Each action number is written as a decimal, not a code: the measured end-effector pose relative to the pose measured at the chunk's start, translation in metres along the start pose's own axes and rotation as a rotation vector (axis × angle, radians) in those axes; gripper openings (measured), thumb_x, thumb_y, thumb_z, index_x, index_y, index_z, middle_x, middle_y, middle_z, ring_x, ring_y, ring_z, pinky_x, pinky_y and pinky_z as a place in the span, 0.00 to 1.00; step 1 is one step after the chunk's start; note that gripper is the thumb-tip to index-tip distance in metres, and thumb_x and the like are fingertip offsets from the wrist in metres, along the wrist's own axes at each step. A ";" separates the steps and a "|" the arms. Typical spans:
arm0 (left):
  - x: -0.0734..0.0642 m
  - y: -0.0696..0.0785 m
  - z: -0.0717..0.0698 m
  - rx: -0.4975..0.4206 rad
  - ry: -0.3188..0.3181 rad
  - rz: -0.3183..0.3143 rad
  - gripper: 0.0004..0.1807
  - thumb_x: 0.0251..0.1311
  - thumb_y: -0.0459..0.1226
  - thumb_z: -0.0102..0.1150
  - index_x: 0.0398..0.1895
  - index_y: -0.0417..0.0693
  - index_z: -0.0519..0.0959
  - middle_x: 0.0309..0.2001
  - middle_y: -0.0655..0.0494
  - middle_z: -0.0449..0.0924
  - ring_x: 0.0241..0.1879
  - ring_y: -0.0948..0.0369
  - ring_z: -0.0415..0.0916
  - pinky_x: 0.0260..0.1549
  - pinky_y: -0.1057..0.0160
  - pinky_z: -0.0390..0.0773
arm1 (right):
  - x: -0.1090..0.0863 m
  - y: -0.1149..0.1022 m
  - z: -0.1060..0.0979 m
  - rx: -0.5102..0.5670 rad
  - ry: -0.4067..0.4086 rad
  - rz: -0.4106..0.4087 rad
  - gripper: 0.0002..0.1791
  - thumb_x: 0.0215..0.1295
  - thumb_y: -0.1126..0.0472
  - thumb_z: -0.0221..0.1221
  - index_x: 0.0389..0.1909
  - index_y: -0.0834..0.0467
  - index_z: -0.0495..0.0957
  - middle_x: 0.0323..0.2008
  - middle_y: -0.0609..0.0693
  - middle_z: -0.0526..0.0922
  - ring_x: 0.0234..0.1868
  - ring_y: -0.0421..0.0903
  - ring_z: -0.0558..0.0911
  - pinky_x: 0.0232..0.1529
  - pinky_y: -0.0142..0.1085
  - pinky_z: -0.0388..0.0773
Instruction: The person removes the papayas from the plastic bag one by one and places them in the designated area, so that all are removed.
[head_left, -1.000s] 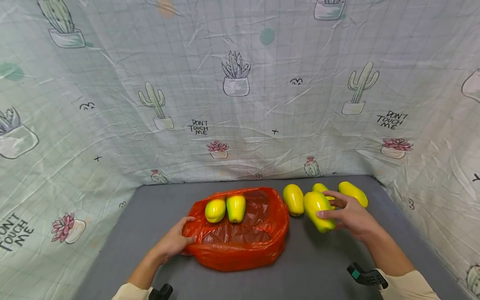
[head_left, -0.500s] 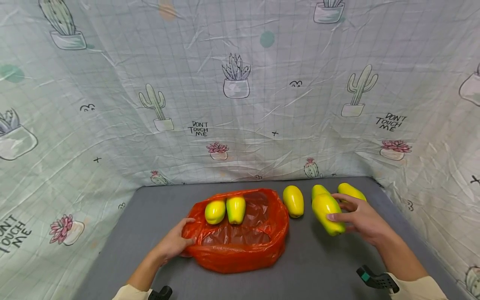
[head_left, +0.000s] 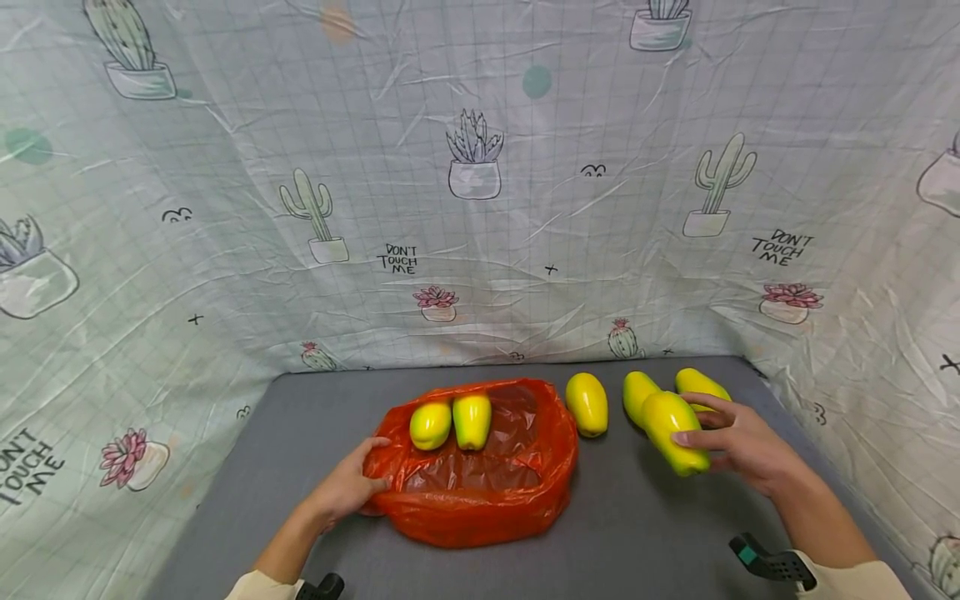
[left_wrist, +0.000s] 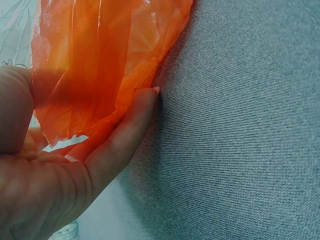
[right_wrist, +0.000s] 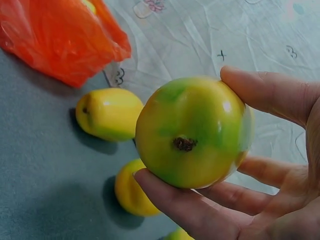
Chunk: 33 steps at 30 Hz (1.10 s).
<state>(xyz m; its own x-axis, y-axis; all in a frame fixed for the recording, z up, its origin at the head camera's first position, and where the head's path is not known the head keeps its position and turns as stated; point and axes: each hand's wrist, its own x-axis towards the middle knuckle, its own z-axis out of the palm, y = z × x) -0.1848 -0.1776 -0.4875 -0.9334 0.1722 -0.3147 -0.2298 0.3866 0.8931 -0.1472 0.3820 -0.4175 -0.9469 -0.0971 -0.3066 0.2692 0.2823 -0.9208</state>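
Note:
My right hand point(head_left: 750, 442) holds a glossy yellow-green papaya point(head_left: 673, 433) between thumb and fingers, above the right side of the table. In the right wrist view, the dark stem end of this papaya point(right_wrist: 195, 132) faces the camera. My left hand point(head_left: 348, 483) grips the left side of an open red plastic bag point(head_left: 480, 517). The left wrist view shows the thin bag point(left_wrist: 100, 65) between the thumb and fingers of the left hand point(left_wrist: 75, 175). Inside the bag lie two papayas, a rounder-looking one point(head_left: 431, 427) and another point(head_left: 472, 421) beside it.
Three more papayas rest on the grey table point(head_left: 600, 542): one point(head_left: 587, 404) right of the bag, one point(head_left: 636, 392) partly behind the held papaya, one point(head_left: 701, 385) farthest right, partly covered by the hand. A cactus-print cloth point(head_left: 510, 317) hangs behind the table.
My right hand has moved to the right with the held papaya, away from the bag. The left hand and the bag have stayed in place.

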 end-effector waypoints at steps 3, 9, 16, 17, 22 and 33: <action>-0.002 0.000 0.000 0.008 0.009 -0.012 0.36 0.64 0.24 0.61 0.74 0.45 0.62 0.66 0.28 0.63 0.45 0.50 0.80 0.31 0.49 0.88 | 0.001 0.002 -0.004 0.006 -0.015 0.017 0.51 0.72 0.54 0.63 0.83 0.65 0.42 0.76 0.78 0.54 0.48 0.43 0.84 0.48 0.47 0.87; -0.004 -0.001 -0.001 -0.011 0.014 -0.026 0.36 0.63 0.24 0.61 0.74 0.45 0.63 0.66 0.29 0.63 0.44 0.50 0.80 0.31 0.49 0.88 | 0.002 0.006 -0.012 0.002 -0.020 0.023 0.50 0.72 0.53 0.62 0.83 0.65 0.42 0.77 0.78 0.51 0.49 0.43 0.83 0.49 0.47 0.86; -0.002 0.000 -0.001 -0.017 0.010 -0.017 0.36 0.63 0.24 0.61 0.74 0.45 0.63 0.66 0.29 0.63 0.43 0.50 0.80 0.31 0.49 0.88 | 0.000 0.012 -0.025 -0.003 -0.031 0.031 0.51 0.74 0.53 0.60 0.83 0.66 0.38 0.77 0.79 0.50 0.48 0.43 0.84 0.50 0.46 0.86; -0.002 0.000 -0.001 -0.016 0.006 -0.017 0.36 0.63 0.24 0.61 0.74 0.45 0.62 0.66 0.28 0.62 0.43 0.50 0.81 0.31 0.49 0.88 | 0.000 0.013 -0.026 -0.001 -0.027 0.038 0.51 0.74 0.53 0.61 0.83 0.66 0.38 0.77 0.79 0.50 0.48 0.42 0.84 0.50 0.46 0.86; -0.001 0.000 0.000 -0.011 -0.015 -0.011 0.36 0.63 0.24 0.60 0.74 0.44 0.61 0.66 0.27 0.62 0.43 0.50 0.81 0.32 0.49 0.89 | -0.001 0.018 -0.033 -0.005 -0.021 0.063 0.52 0.73 0.53 0.61 0.83 0.66 0.38 0.78 0.79 0.47 0.48 0.42 0.83 0.50 0.46 0.86; -0.001 0.001 0.000 -0.017 -0.013 -0.012 0.36 0.64 0.24 0.61 0.74 0.44 0.61 0.67 0.28 0.61 0.43 0.50 0.81 0.32 0.48 0.89 | -0.002 0.033 -0.054 -0.010 0.020 0.102 0.50 0.73 0.52 0.62 0.83 0.65 0.42 0.77 0.78 0.50 0.47 0.44 0.84 0.50 0.47 0.85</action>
<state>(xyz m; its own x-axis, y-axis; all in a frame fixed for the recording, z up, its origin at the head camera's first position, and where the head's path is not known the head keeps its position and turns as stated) -0.1844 -0.1774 -0.4866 -0.9268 0.1798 -0.3296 -0.2457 0.3734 0.8945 -0.1461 0.4430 -0.4344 -0.9180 -0.0481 -0.3936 0.3627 0.2991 -0.8826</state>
